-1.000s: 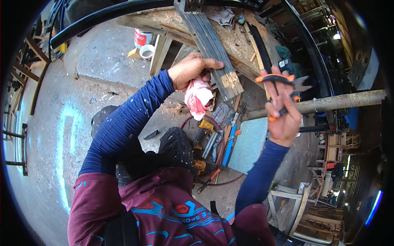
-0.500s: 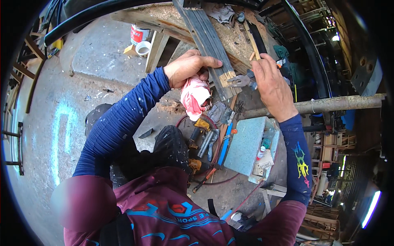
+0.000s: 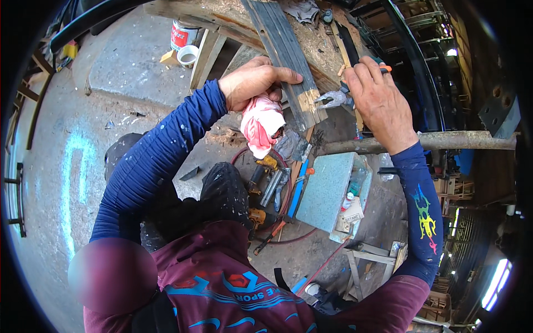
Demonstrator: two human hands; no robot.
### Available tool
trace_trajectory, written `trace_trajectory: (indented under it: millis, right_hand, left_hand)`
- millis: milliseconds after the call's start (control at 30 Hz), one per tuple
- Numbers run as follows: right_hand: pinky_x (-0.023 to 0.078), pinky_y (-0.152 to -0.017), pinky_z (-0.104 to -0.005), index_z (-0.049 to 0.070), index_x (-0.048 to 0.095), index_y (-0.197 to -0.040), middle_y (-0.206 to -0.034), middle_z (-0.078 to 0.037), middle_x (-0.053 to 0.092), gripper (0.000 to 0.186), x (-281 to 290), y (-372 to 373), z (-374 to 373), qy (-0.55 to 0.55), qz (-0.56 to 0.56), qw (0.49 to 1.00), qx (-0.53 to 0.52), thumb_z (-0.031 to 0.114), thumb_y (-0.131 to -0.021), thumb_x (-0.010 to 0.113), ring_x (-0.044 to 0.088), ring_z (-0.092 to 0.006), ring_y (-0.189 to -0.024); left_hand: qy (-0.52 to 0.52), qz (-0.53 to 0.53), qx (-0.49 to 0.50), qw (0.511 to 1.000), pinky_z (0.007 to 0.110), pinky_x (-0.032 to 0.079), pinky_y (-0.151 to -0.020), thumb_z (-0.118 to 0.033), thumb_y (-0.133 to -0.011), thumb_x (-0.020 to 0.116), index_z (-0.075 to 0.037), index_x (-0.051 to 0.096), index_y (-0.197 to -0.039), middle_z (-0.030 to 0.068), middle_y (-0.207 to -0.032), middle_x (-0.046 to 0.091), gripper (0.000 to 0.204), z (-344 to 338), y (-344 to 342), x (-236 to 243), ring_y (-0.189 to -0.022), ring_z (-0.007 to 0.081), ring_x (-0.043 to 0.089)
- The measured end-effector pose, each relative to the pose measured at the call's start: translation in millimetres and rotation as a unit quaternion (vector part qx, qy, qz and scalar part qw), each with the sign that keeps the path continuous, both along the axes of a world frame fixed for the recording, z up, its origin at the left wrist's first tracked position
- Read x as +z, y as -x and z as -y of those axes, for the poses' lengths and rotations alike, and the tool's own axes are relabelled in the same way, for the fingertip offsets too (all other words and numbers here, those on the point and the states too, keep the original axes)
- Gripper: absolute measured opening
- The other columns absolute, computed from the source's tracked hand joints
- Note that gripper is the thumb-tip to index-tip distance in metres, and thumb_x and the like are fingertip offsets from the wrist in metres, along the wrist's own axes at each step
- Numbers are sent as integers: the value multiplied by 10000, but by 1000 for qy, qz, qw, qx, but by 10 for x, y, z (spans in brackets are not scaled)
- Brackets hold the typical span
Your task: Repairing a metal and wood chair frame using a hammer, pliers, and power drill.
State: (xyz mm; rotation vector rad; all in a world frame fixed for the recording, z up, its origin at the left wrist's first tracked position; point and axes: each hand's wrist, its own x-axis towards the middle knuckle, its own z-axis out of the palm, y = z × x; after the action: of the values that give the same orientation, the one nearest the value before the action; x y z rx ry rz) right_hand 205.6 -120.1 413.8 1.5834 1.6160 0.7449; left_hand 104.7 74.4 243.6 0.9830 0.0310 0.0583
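A dark grey grooved wooden plank (image 3: 280, 47) slants down from the far workbench, with a raw, splintered pale patch near its close end. My left hand (image 3: 250, 86) is closed around the plank's left edge, thumb lying on top. Just below those fingers hangs a pink and white cloth (image 3: 261, 125); whether they hold it too is hidden. My right hand (image 3: 383, 105) is wrapped over a pair of pliers (image 3: 334, 99) with grey jaws and an orange-tipped dark handle. The jaws are parted, beside the splintered patch.
Sawdust covers the wooden workbench (image 3: 316, 47). A pale speckled board (image 3: 327, 186), yellow power tools (image 3: 257, 217), a blue level-like bar (image 3: 298, 188) and a red hose lie on the floor. A metal pipe (image 3: 444, 141) runs across at right. A paint can (image 3: 183, 36) stands far left.
My right hand has moved slightly right, and the pliers have turned so that their orange handle end shows. The left hand keeps its hold on the plank. The view has shifted a little.
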Motion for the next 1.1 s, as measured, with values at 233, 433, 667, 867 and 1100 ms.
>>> trace_trajectory:
  millis: [233,433,667,867,1100]
  right_hand:
    - [475,-964,-496,87,578,-1117,-996,-49,499,264,-50,217,-23,-10,70,997,-22,186,-873,599,539,-212,-1014]
    - [420,-1033,-470,106,554,-995,-911,-44,496,134,100,186,-218,53,109,992,30,144,-869,579,544,-215,-954]
    - [491,-848,-432,42,573,-935,-872,-138,598,248,121,-21,-133,55,-129,988,-66,135,-745,703,612,-313,-884]
    - [499,-682,-443,-17,624,-847,-700,-220,614,484,-139,-83,149,94,-409,841,-341,445,-854,767,615,-402,-705]
    - [477,-679,-401,-11,662,-1087,-715,-178,620,337,-133,53,598,-183,-587,717,-327,306,-973,672,522,-295,-634]
  left_hand:
    - [7,-7,6,1000,252,475,-453,-197,-897,732,15,674,-1012,26,-709,627,248,47,-11,7,-500,80,524]
    - [12,-20,29,999,241,400,-475,-195,-897,730,-8,679,-926,3,-634,564,196,75,72,109,-492,82,476]
    - [17,-14,17,1000,232,406,-475,-169,-888,732,-3,689,-960,27,-700,621,186,32,41,45,-495,80,484]
    - [30,4,5,1000,251,455,-439,-165,-874,744,13,681,-952,34,-683,628,204,19,-10,-21,-489,78,512]
    - [19,-14,-1,1000,254,438,-452,-208,-875,742,16,682,-958,43,-665,610,246,17,28,24,-497,91,507]
